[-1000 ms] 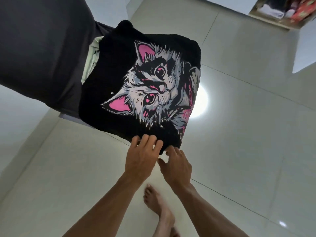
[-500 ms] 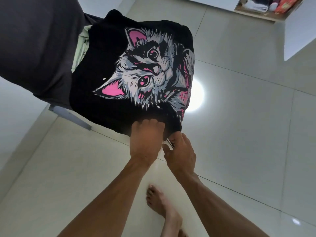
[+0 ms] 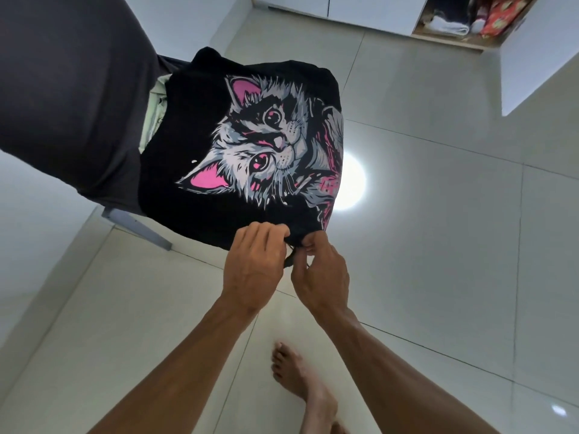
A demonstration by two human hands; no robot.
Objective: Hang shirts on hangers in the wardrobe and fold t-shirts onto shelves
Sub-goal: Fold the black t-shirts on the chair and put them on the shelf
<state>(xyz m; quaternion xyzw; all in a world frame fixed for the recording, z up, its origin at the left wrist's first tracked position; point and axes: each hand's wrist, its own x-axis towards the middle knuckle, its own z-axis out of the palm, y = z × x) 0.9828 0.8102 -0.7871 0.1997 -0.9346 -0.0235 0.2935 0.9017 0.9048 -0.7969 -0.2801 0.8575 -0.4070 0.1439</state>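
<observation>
Pinching the near hem of the black t-shirt (image 3: 200,145), the fingers (image 3: 266,233) of the left hand (image 3: 253,264) curl tight over the cloth edge, and the right hand (image 3: 322,274) just beside it grips the same hem, its thumb and fingers closed on a small bunch of fabric. The 2 hands almost touch. The t-shirt lies spread with its grey and pink cat print (image 3: 266,145) facing up, on a surface that its cloth hides; a pale green garment (image 3: 153,114) shows under its left edge, and a dark grey cloth (image 3: 69,89) lies to the left. A grey leg (image 3: 138,227) juts out below onto the tiled floor (image 3: 438,245). A bare foot (image 3: 300,380) stands near. Far off, an open wardrobe shelf (image 3: 454,45) holds folded items.
</observation>
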